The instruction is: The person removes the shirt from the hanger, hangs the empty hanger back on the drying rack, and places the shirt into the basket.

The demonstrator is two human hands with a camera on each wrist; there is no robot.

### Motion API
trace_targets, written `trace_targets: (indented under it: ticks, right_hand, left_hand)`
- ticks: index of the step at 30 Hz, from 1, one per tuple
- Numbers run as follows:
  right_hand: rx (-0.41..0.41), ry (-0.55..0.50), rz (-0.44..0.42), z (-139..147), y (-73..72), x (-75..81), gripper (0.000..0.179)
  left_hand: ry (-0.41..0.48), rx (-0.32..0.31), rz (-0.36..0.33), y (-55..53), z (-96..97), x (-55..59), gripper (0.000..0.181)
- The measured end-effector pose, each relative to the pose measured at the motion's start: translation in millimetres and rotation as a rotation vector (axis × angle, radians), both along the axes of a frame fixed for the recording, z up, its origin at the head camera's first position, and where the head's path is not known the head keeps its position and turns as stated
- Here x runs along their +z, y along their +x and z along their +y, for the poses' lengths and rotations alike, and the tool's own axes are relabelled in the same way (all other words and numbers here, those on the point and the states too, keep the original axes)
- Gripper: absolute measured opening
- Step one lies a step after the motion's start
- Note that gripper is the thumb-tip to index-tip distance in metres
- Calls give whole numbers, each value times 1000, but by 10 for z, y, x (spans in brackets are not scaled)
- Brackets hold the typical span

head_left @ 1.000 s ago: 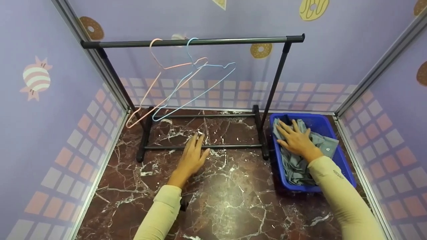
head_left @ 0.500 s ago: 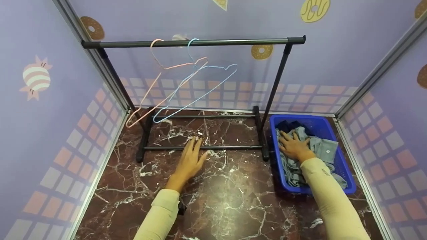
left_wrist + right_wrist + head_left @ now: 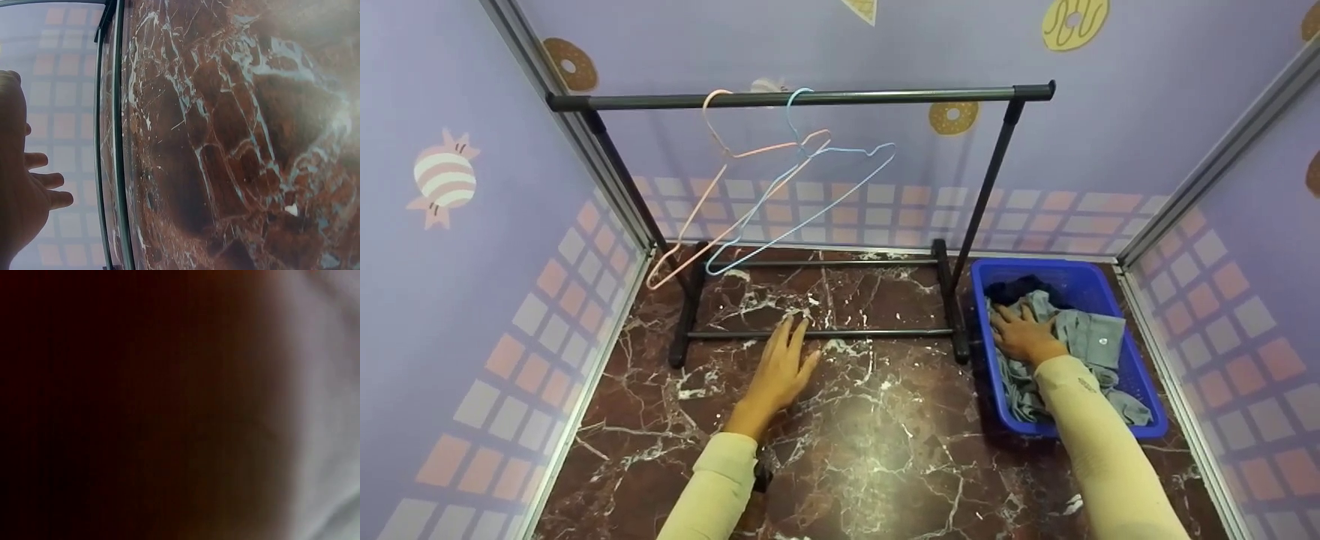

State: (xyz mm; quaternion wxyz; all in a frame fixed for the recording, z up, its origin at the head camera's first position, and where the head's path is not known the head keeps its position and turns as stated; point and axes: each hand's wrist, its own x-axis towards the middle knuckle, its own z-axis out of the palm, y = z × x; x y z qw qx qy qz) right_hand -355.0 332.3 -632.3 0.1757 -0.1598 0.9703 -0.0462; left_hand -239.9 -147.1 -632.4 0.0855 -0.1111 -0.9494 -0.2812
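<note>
My right hand (image 3: 1026, 336) rests inside a blue plastic basket (image 3: 1110, 289), its fingers spread over grey clothes (image 3: 1091, 341). The fingertips sink a little into the folds. A dark garment (image 3: 1024, 290) lies behind them. The right wrist view is dark and blurred, with only a pale patch of cloth at its right side. Relaxed and holding nothing, my left hand (image 3: 778, 373) hovers above the marble floor near the front bottom bar of the black clothes rack (image 3: 855, 97). In the left wrist view, that hand (image 3: 25, 197) shows at the left edge with fingers extended.
A pink hanger (image 3: 690, 210) and a blue hanger (image 3: 817, 214) hang from the rack's top rail, left of its middle. Purple printed walls (image 3: 1207, 97) close in the back and both sides. The basket stands right of the rack, near the right wall.
My right hand has drawn back slightly and lower into the clothes, baring more of the dark garment. The grey clothes have shifted. My left hand has moved slightly back towards me.
</note>
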Motion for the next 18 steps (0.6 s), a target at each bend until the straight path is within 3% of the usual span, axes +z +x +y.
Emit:
trace_targets:
  ticks: [3,6,10,14,18]
  right_hand:
    - [-4,20,47,-40,29,90,60]
    - [-12,43,150,-77,83,220,57]
    - [-96,5,236,-84,231,482,63]
    - [-258,-39,212,-61,383,718,81]
    - [-409,-43,91,-1,469,701,101]
  left_hand:
    - [-5,-5,-12,-13,35,33,66]
    - [-8,-6,-13,-21,57,71,67]
    - [-9,-15,-5,-12,72,88,67]
    - [-8,-20,16,-8,78,85,66]
    - [-9,-17,19,6,77,73,66]
